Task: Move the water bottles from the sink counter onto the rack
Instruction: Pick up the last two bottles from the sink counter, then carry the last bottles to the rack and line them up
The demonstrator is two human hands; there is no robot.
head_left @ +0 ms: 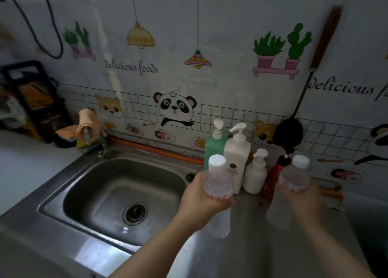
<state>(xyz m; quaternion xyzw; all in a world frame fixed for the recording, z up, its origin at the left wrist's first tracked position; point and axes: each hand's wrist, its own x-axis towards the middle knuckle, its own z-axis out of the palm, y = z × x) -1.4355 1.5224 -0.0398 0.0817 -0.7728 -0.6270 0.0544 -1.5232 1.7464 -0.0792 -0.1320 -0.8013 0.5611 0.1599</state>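
Two clear plastic water bottles with white caps and red labels are held over the steel sink counter [252, 252]. My left hand [201, 202] grips the left water bottle [217, 179] around its middle, just right of the basin. My right hand [302, 200] wraps the right water bottle [294, 177] from the right side. Both bottles are roughly upright and look lifted or just resting on the counter; I cannot tell which. No rack is in view.
The steel sink basin [117, 193] with a drain lies to the left. Behind the bottles stand a green pump bottle [214, 145], a tall white pump bottle [236, 151], a small white pump bottle [255, 174] and a red bottle [274, 177]. A black ladle [288, 130] hangs on the wall.
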